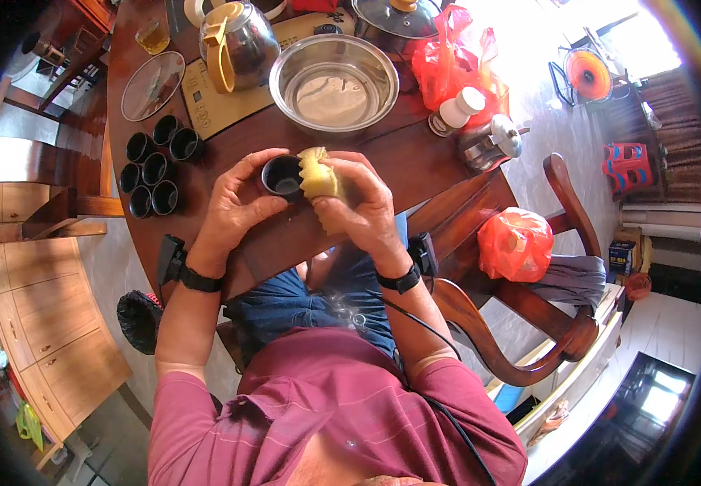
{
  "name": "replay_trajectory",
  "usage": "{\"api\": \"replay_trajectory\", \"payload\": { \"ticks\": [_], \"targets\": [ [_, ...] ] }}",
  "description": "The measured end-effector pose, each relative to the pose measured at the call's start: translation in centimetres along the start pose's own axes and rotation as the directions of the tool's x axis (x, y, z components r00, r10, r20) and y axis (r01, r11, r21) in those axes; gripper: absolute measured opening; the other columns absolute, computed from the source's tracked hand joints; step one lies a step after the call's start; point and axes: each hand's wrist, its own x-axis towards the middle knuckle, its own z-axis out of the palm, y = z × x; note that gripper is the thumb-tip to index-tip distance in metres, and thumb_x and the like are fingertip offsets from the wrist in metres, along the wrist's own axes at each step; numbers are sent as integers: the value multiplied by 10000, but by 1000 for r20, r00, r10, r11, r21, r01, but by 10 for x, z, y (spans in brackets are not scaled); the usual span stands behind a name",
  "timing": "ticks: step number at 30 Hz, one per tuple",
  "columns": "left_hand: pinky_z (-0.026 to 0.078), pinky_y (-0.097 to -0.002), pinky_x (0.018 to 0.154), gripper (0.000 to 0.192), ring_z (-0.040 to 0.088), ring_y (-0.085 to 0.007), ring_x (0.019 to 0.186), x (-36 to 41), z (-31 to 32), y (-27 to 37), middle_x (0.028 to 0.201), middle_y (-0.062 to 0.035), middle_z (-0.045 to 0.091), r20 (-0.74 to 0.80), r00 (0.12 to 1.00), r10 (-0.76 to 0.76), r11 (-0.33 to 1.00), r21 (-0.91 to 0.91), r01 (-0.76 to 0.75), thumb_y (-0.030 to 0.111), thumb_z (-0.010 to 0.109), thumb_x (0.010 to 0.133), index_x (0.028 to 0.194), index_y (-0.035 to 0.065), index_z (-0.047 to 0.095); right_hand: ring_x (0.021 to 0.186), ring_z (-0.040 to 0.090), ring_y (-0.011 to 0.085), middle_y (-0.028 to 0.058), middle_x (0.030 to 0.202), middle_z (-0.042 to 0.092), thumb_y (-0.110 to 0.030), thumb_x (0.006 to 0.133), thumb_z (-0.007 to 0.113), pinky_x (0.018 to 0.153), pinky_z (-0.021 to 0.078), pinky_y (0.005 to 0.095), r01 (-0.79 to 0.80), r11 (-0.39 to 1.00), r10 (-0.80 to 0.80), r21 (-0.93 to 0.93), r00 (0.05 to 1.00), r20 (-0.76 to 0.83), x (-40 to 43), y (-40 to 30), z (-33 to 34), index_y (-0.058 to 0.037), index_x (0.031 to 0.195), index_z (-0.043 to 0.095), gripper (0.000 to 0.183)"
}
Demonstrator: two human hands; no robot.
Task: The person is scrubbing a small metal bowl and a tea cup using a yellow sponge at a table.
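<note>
Over the front of the dark wooden table, my left hand [242,197] grips a small black cup [282,177] by its side, its mouth tilted up toward me. A yellow cloth or sponge [319,174] with a wavy edge is pinched in my right hand [359,197]. It touches the right rim of that cup. Several similar black cups [155,168] stand grouped on the left of the table, mouths up. Just beyond my hands sits a wide stainless steel basin [333,83], its bottom shiny.
A kettle [244,48] with a yellow handle stands behind the basin's left. Nearby lie a glass lid [153,86] and a glass of yellowish liquid [153,37]. To the right are a white-capped jar [457,112], a metal pot [490,144] and red plastic bags [454,61]. A wooden chair [490,340] flanks me.
</note>
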Motion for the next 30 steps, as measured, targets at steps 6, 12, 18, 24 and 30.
{"api": "replay_trajectory", "payload": {
  "ticks": [6,12,18,24,30],
  "targets": [
    [482,-316,1088,658,633,-166,1201,1,-1,1,1309,-71,671,-4,999,44,999,18,-44,143,819,842,1432,-1,566,1169,646,270,152,1267,650,-96,797,879,984,514,362,-31,999,31,31,1000,0,0,-4,1,-58,1254,695,494],
    [569,-378,1023,621,634,-183,1208,4,-12,-9,1327,-87,645,-65,995,73,948,-304,-89,74,774,895,1460,13,526,1113,674,275,130,1249,654,-113,763,909,933,541,363,60,990,-44,-126,991,125,4,-13,2,-85,1238,719,513],
    [579,-386,1023,558,629,-185,1217,4,-11,-9,1328,-84,633,-24,998,52,962,-269,-56,30,705,898,1429,9,534,1114,674,272,135,1255,653,-104,773,897,929,541,354,26,996,-18,-91,996,90,2,-13,2,-78,1241,714,504],
    [570,-381,1040,568,622,-169,1209,3,-8,-1,1295,-72,642,7,1000,27,995,-92,-27,24,702,855,1403,9,555,1150,657,284,151,1258,653,-93,814,845,964,524,365,10,999,-7,-44,997,73,1,-9,-1,-51,1239,701,451],
    [543,-349,1044,622,634,-162,1188,1,-6,4,1286,-66,653,19,998,-60,998,27,59,161,727,826,1402,-1,558,1161,651,288,161,1257,652,-86,824,827,975,517,367,10,1000,-10,2,999,37,1,-6,-1,-38,1246,680,449]
  ]
}}
